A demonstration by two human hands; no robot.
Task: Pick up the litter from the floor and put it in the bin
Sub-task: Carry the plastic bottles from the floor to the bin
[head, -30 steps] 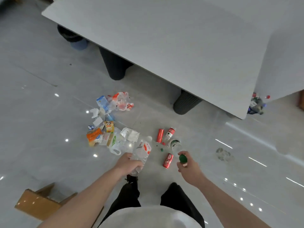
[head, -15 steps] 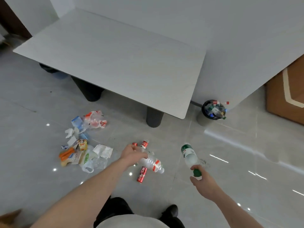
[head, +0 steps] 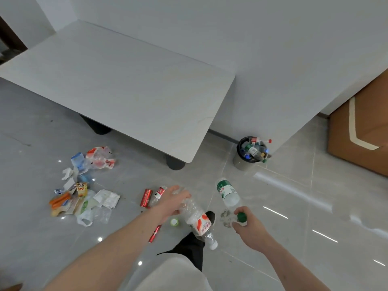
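Observation:
My left hand [head: 171, 203] grips the base end of a clear plastic bottle with a red label [head: 198, 222], its white cap pointing down toward me. My right hand [head: 248, 228] holds a green-labelled bottle [head: 226, 193] by its green cap, the body pointing away toward the bin. The bin [head: 251, 153] stands on the floor by the wall, past the table corner, and is heaped with bottles. On the floor lie two red cans [head: 146, 197] [head: 155, 233], a small red-labelled bottle [head: 159, 193], a green cap [head: 174, 222] and a pile of wrappers and bags [head: 80, 196].
A low white table [head: 126, 91] on dark round legs [head: 175, 163] overhangs the floor left of the bin. A brown cardboard box [head: 361, 131] stands at the right. My dark shoe [head: 211, 217] and trouser leg are below the bottles. Glossy grey tiles lie between me and the bin.
I have stood up and turned right, so the bin has come closer in view. Both hands have lifted their bottles off the floor and carried them toward the bin side.

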